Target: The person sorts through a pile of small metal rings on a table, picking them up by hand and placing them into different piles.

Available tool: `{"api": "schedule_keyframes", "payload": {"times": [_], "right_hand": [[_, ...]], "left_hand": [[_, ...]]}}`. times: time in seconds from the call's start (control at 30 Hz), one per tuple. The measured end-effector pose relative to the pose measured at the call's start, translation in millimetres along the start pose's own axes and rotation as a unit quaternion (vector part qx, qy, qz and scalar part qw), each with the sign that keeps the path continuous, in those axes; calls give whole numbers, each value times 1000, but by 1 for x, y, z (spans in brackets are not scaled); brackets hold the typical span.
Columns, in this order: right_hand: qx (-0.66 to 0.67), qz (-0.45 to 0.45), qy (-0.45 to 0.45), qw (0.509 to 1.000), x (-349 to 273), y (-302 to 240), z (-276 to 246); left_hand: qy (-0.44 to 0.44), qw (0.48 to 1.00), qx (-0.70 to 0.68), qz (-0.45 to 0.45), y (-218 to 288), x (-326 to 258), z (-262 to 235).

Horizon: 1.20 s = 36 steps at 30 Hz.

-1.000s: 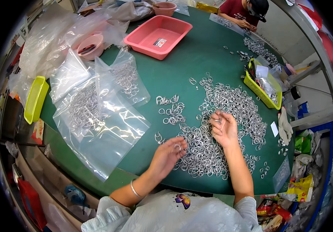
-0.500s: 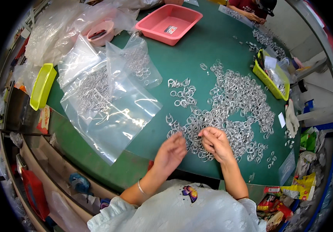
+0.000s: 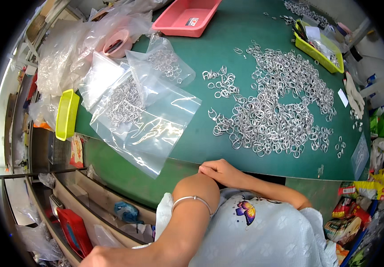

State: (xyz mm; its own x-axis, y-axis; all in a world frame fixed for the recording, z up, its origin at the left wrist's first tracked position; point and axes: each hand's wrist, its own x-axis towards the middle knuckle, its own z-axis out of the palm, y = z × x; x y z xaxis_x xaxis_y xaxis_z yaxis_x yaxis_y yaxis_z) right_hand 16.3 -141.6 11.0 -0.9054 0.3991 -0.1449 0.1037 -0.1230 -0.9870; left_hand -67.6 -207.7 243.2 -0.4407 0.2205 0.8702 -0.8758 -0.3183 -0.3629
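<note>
My left arm (image 3: 178, 231) is raised close to the camera, bent, with a thin silver bracelet (image 3: 192, 198) round it. What seems to be my left hand (image 3: 97, 257) is cut off at the lower edge, its fingers hidden. At the table's near edge my right hand (image 3: 222, 172) lies against the bent end of that arm, fingers curled and pressed together. Beyond it spreads a large heap of small silver metal rings (image 3: 267, 120); some look D-shaped. A smaller group of rings (image 3: 223, 84) lies apart to its left. Neither hand touches the rings.
Clear plastic bags (image 3: 156, 129) on the green table (image 3: 201, 49) hold more rings. A pink tray (image 3: 185, 26) stands at the back, yellow-green baskets (image 3: 67, 115) at both sides. A white glove (image 3: 354, 95) lies at the right. Shelves (image 3: 103, 196) are below left.
Both hands have left the ring heap and moved toward my body. The left arm has risen near the camera, and the right hand now rests on it. The view has shifted; the other person is out of it.
</note>
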Motion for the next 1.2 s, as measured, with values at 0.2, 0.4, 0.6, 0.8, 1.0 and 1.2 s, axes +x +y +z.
{"api": "schedule_keyframes", "payload": {"times": [0.2,0.4,0.6,0.8,1.0,1.2], "right_hand": [[-81,13,-61,995,7,-20,2],[-14,-48,-7,999,-6,-31,21],[-142,-3,19,990,-32,6,8],[-210,-6,191,959,-44,-15,-56],[-428,-99,330,835,2,-33,-120],[-544,-120,289,778,82,-25,-136]], "left_hand": [[29,996,-70,-48,-13,-10,6],[50,995,-78,-34,-14,-18,20],[63,994,-79,-41,-25,-18,12],[161,916,367,-24,7,-78,-18],[266,504,701,-429,37,-153,-65],[270,412,739,-460,57,-199,-80]]}}
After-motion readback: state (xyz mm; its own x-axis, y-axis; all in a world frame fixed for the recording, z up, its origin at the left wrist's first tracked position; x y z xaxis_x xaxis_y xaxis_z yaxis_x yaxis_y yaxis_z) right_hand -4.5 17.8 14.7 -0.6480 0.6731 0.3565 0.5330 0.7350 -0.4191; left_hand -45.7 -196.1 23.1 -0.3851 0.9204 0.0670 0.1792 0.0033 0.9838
